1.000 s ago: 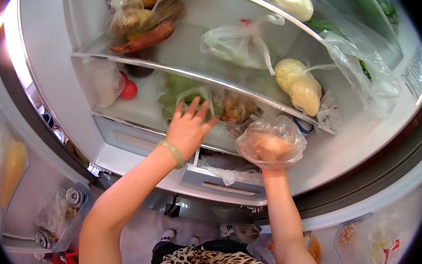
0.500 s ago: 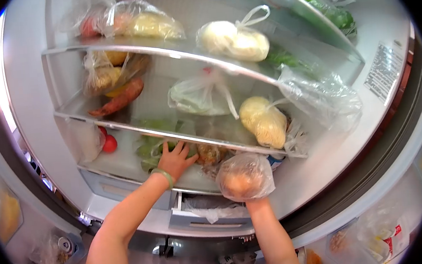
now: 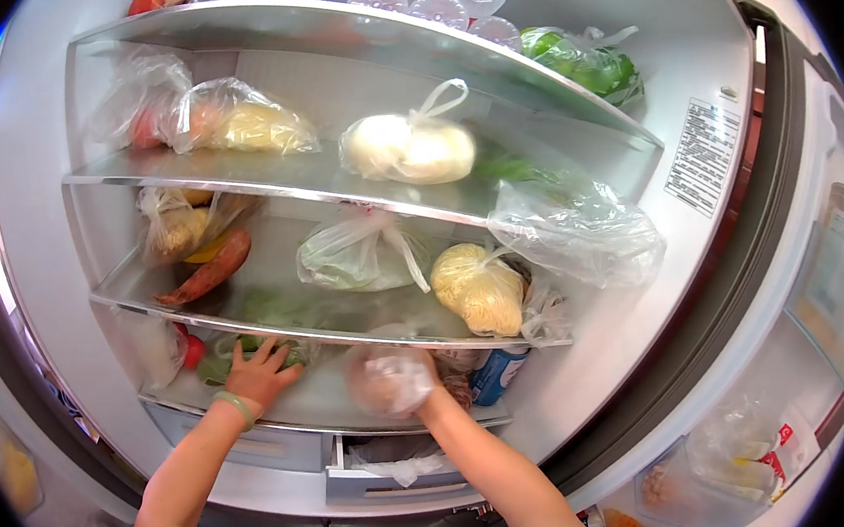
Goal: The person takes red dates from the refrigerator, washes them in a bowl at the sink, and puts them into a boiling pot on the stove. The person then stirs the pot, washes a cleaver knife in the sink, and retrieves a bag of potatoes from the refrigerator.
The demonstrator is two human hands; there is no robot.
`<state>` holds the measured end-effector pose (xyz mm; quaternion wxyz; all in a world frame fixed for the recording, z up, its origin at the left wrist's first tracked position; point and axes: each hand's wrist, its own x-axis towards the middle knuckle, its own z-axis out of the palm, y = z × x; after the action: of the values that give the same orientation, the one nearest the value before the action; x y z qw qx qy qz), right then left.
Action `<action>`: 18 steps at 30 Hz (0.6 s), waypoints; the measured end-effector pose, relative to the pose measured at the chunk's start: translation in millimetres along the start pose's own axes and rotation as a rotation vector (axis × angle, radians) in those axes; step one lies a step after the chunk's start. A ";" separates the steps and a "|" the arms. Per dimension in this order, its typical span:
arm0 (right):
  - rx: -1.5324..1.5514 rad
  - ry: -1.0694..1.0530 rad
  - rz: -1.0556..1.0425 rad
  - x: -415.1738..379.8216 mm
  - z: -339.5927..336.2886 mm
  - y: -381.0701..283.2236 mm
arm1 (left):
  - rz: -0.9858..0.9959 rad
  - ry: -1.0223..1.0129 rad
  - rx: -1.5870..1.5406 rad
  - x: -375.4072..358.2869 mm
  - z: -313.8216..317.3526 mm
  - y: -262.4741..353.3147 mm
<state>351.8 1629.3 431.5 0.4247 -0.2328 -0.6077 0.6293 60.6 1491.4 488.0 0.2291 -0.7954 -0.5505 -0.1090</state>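
Note:
My left hand point(image 3: 263, 375) lies with spread fingers over green leafy vegetables point(image 3: 218, 366) on the fridge's bottom shelf. Two red round items, like tomatoes point(image 3: 194, 351), sit just left of the leaves. In my right hand point(image 3: 422, 376) is a clear plastic bag point(image 3: 385, 385), held at the front of the same shelf. Blur hides the bag's contents, and the bag covers part of that hand. Right of it stand a blue can point(image 3: 497, 375) and a partly hidden brownish bagged item point(image 3: 460, 389).
Above, glass shelves hold bagged produce, including a yellowish bag point(image 3: 479, 289), a white bag point(image 3: 407, 149) and a sweet potato point(image 3: 210, 269). A large clear bag point(image 3: 580, 235) overhangs the right shelf edges. Below, a small drawer point(image 3: 396, 482) stands partly pulled out. Loaded doors flank both sides.
The leaves and my left hand have shifted left, closer to the red items. My right hand has brought the bag leftward and onto the bottom shelf area. The camera view has also shifted.

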 end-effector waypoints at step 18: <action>-0.578 -0.034 -0.151 9.7 38.9 -97.7 | -0.313 0.114 -0.413 -21.4 -27.8 24.4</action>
<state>339.8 1605.5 533.7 0.3761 -0.2875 -0.7845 0.4006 77.4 1453.1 497.2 0.0729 -0.7229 -0.6193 -0.2976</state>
